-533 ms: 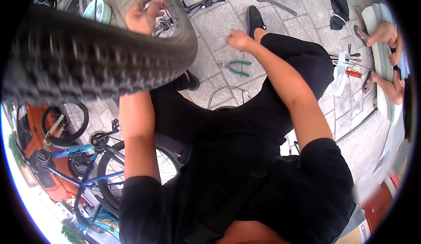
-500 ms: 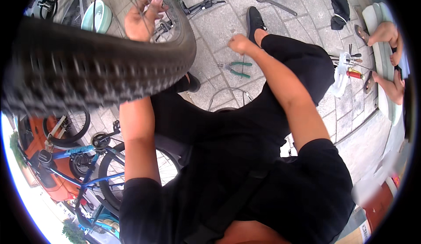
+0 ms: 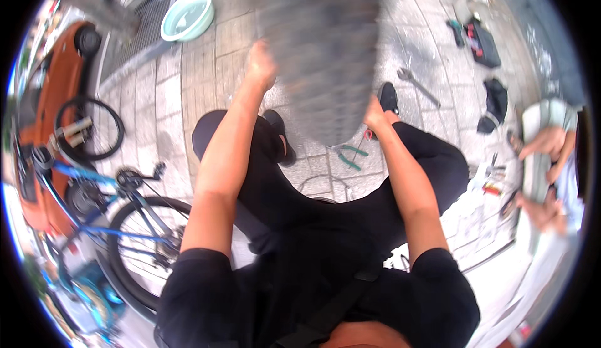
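Observation:
A knobbly bicycle tyre (image 3: 325,54), smeared by motion, stands edge-on in the middle of the view and hides what is behind it. My left hand (image 3: 261,66) is at its left side, blurred, and its fingers run out of sight at the tyre's edge. On the other side, my right hand (image 3: 375,116) sits close against the tyre's right edge, its fingers mostly hidden. Just below that hand a small red thing (image 3: 367,134) shows; I cannot tell whether I hold it. Green-handled pliers (image 3: 353,156) lie on the paving between my feet.
An adjustable wrench (image 3: 419,87) lies beyond my right shoe. A pale green basin (image 3: 188,15) with water stands at the far left. To the left are a blue bicycle (image 3: 119,191) and an orange car (image 3: 59,122). A toolbox (image 3: 482,44) and a seated person (image 3: 548,141) are at right.
The tyre has swung from the left to the middle and turned edge-on. My left hand no longer shows through the spokes; my right hand is now beside the tyre. My view has shifted.

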### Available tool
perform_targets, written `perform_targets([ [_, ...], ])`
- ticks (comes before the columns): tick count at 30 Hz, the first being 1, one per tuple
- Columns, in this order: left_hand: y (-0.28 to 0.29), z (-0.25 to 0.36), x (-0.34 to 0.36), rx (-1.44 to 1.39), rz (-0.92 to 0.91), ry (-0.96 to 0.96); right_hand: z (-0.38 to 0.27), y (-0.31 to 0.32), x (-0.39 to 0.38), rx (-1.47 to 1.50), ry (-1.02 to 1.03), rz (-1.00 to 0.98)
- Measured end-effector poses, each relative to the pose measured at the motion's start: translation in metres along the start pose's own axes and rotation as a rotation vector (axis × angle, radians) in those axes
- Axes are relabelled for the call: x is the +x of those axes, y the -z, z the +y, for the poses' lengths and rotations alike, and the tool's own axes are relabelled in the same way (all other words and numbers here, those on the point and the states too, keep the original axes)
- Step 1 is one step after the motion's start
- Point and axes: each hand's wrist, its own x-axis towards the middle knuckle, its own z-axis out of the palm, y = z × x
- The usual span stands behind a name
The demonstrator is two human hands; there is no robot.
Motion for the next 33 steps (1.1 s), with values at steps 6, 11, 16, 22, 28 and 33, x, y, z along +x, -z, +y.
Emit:
perform_targets([
  [6,0.031,-0.094,0.015,-0.168,0.443,0.385,-0.033,0.006,0.031,0.651,0.017,-0.064],
  [11,0.025,-0.309,-0.041,-0.028,0.415,0.805,-0.104,0.003,0.030,0.342,-0.017,-0.103],
  [16,-0.012,-0.424,-0.146,0.361,0.458,1.248,-0.119,-0.012,0.019,0.380,-0.080,-0.050],
  [22,-0.015,-0.402,-0.167,0.768,0.383,1.154,-0.107,-0.012,0.031,0.425,-0.034,-0.107],
  [28,-0.009,-0.394,-0.167,0.806,0.210,1.160,-0.111,-0.001,0.015,0.433,-0.073,-0.142],
  [33,-0.010,-0.397,-0.164,0.844,0.149,1.054,-0.128,0.001,0.020,0.414,-0.100,-0.160],
])
